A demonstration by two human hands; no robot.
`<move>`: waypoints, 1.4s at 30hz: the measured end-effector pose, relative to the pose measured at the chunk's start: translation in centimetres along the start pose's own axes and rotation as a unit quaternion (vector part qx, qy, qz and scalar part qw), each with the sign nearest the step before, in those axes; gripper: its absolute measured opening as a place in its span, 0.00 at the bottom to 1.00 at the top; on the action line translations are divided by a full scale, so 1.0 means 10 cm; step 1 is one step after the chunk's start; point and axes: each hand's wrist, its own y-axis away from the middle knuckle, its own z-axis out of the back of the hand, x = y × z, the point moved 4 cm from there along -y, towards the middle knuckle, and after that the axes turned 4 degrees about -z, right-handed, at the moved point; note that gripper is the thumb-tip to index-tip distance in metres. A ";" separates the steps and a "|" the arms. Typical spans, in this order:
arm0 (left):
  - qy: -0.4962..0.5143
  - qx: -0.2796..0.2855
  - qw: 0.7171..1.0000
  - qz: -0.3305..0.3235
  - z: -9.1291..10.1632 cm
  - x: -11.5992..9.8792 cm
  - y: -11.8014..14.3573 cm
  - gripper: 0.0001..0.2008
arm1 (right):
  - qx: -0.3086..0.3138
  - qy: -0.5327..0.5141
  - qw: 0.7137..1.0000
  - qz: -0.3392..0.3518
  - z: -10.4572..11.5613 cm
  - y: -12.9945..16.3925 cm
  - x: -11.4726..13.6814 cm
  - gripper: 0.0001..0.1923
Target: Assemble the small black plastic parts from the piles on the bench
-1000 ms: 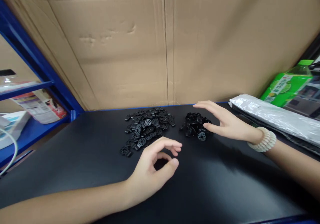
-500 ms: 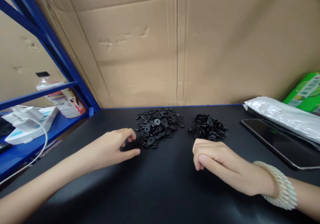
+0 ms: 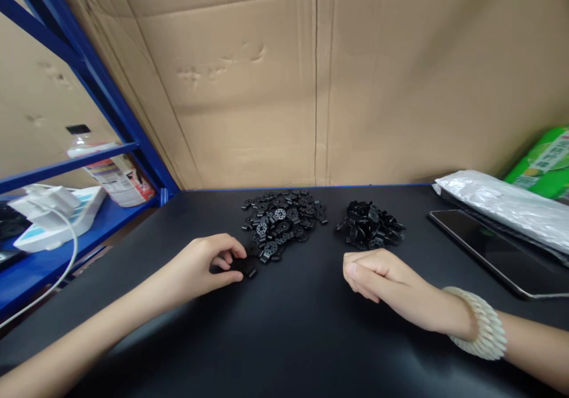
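Small black plastic parts with round, perforated discs lie in a pile (image 3: 284,220) at the middle of the black table. At the near left edge of this pile is my left hand (image 3: 217,262), its thumb and bent fingers closed around a black plastic part (image 3: 249,272). A smaller heap of glossy black pieces (image 3: 371,225) lies to the right. Just in front of that heap, my right hand (image 3: 377,276) is closed, thumb pressed against the curled fingers. Whatever it may hold is hidden. A pale coiled band (image 3: 482,324) circles the right wrist.
A dark phone or tablet (image 3: 498,250) with a cable lies at right, beside a silvery plastic bag (image 3: 498,205) and a green package (image 3: 542,164). On the blue shelf (image 3: 106,223) at left are a bottle (image 3: 120,179) and a white power strip (image 3: 57,226). Cardboard (image 3: 249,90) stands behind the table.
My left hand has drawn slightly back toward me, and a part by its fingertips now sits apart from the pile. My right hand has turned a little and stays closed.
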 end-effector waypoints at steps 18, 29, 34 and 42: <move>0.143 -0.084 0.967 -0.193 -0.58 -0.93 -0.27 0.10 | -0.011 -0.011 0.995 -0.097 0.00 -0.03 -0.04 0.10; 0.299 -0.167 0.914 -0.218 -0.65 -1.02 -0.36 0.10 | 0.052 -0.212 0.966 -0.135 -0.03 -0.07 -0.17 0.15; 0.306 -0.168 0.890 -0.293 -0.59 -1.11 -0.30 0.12 | 0.118 -0.344 0.910 -0.197 -0.14 -0.04 -0.14 0.08; 0.307 -0.145 0.886 -0.315 -0.65 -1.15 -0.28 0.12 | 0.137 -0.417 0.880 -0.181 -0.18 -0.05 0.01 0.08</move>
